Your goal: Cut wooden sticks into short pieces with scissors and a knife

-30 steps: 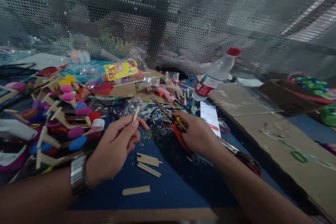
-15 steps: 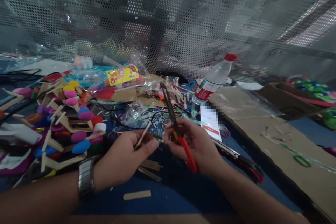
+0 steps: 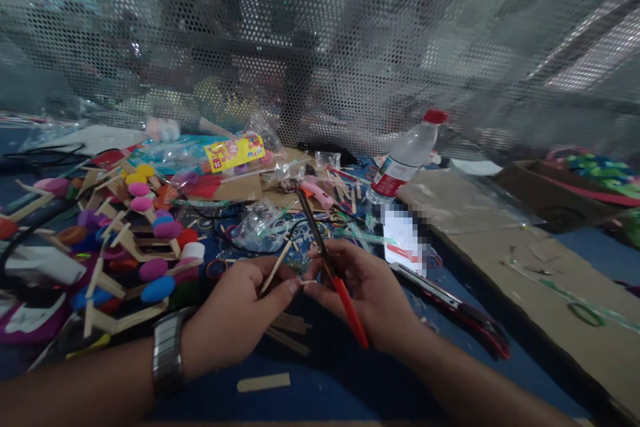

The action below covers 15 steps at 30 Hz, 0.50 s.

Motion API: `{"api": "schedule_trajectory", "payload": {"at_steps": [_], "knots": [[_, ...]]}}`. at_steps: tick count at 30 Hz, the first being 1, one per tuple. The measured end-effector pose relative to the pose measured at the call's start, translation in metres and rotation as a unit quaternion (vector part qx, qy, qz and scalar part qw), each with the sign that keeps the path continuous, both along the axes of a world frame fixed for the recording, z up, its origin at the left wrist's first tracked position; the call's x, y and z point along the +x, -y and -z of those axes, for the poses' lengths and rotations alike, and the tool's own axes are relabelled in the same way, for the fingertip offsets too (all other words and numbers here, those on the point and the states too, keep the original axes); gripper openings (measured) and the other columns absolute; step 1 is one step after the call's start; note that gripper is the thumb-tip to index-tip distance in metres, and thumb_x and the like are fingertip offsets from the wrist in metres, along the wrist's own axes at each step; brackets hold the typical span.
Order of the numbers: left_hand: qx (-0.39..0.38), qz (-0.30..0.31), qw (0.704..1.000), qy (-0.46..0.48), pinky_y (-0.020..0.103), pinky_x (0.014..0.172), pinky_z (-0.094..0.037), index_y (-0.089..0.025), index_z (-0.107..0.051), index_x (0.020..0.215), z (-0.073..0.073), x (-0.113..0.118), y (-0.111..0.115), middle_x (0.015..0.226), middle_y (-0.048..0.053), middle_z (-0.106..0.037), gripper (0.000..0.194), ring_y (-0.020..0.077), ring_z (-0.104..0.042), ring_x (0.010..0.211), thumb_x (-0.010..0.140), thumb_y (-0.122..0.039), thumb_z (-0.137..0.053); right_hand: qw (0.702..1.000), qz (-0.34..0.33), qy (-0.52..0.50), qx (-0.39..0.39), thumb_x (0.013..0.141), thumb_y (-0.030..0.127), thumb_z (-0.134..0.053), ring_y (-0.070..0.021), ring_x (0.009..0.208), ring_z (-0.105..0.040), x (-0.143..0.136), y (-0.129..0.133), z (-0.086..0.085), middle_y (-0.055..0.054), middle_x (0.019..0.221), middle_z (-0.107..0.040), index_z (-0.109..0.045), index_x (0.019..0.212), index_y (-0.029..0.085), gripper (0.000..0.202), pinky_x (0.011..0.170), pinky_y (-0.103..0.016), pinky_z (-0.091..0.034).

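The left hand (image 3: 235,310) covers the lower end of a wooden stick (image 3: 276,267) and part of the loose sticks (image 3: 293,343) beneath, while the right hand (image 3: 373,290) hides some of the handles of the scissors (image 3: 313,220). The pale scrap (image 3: 309,282) between them is too small to identify. Blocky pixels obscure the phone's (image 3: 399,233) edge, shapes behind the mesh (image 3: 350,80) blur, and the picture's right edge cuts off the cardboard (image 3: 545,307).

Around the left wrist sits a wide, silver-coloured, metallic link band (image 3: 168,350), its flat rectangular segments lined up in rows with darker seams between them; whether it carries a dial cannot be seen. The left forearm (image 3: 80,373), right forearm (image 3: 470,370), left hand (image 3: 237,310) and right hand (image 3: 377,297) are bare.
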<state>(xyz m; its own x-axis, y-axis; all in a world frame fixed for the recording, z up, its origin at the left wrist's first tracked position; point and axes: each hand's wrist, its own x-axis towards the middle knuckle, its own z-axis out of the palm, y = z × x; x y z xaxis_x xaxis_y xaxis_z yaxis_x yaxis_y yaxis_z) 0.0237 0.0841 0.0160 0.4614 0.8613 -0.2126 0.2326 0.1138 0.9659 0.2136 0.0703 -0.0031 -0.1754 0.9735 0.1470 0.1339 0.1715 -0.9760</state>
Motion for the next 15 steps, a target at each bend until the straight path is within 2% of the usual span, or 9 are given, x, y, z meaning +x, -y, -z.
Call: {"api": "schedule_trajectory", "payload": {"at_steps": [7, 15], "knots": [[0.004, -0.034, 0.999, 0.022, 0.024, 0.060, -0.045, -0.017, -0.062, 0.078, -0.0037, 0.0006, -0.0014, 0.069, -0.002, -0.060, 0.020, 0.0141, -0.054, 0.064, 0.083, -0.037, -0.065, 0.999, 0.018, -0.029, -0.016, 0.073, 0.035, -0.082, -0.0155, 0.064, -0.063, -0.0019, -0.0019, -0.0063, 0.001, 0.076, -0.066, -0.061, 0.100, 0.024, 0.036, 0.062, -0.029, -0.053], [-0.011, -0.041, 0.999, 0.026, 0.026, 0.058, -0.047, -0.017, -0.064, 0.087, -0.0038, -0.0010, -0.0016, 0.070, 0.000, -0.062, 0.025, 0.0159, -0.058, 0.063, 0.083, -0.042, -0.065, 0.998, -0.008, -0.061, -0.021, 0.073, 0.036, -0.083, -0.0143, 0.064, -0.061, 0.0003, -0.0007, -0.0071, 0.001, 0.077, -0.066, -0.062, 0.101, 0.025, 0.037, 0.058, -0.027, -0.051]]}}
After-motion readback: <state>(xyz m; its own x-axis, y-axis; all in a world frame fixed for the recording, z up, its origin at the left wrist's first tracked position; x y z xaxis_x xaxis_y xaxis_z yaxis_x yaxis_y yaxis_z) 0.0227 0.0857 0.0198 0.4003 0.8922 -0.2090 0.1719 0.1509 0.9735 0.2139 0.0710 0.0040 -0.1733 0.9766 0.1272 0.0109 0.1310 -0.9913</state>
